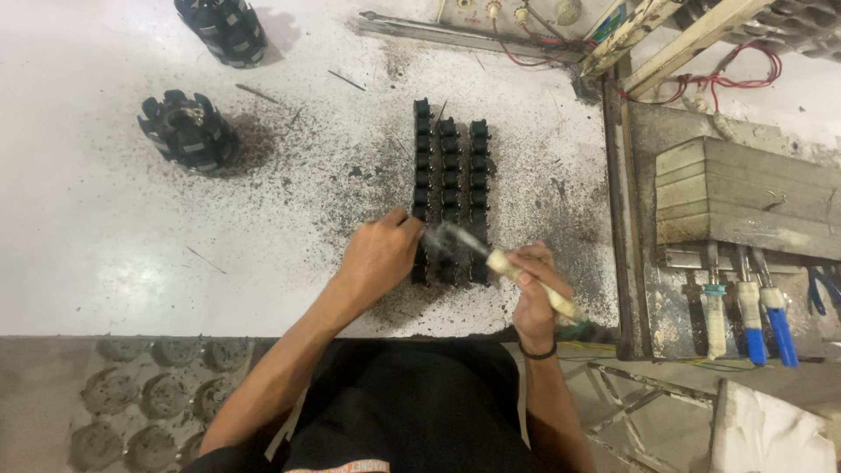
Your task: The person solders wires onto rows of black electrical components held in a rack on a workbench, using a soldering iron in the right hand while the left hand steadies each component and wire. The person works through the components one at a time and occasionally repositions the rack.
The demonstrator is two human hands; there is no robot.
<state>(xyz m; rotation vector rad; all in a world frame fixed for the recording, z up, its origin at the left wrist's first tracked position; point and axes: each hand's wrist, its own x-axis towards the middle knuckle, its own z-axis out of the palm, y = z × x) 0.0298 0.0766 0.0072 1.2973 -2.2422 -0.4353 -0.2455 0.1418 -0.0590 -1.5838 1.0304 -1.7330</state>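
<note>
Right hand [534, 293] grips brush [526, 278]; left hand [378, 258] pins black parts rows [449, 188] near white table's [105, 219] front edge. Hard strokes could knock rows apart, scattering grit.

Two black slotted drums [188, 131] [223, 29] stand on the counter [96, 228], well left of and beyond the grips. Right of them hang blue-handled tools [775, 320] under a metal box [745, 197].

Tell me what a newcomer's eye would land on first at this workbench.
First, the three rows of small black parts lined up mid-table on the white tabletop, ringed by dark dust. At their near end the left hand steadies a row while the right hand works a pale-handled brush over them. Two black ribbed cylinders stand far left.
</note>
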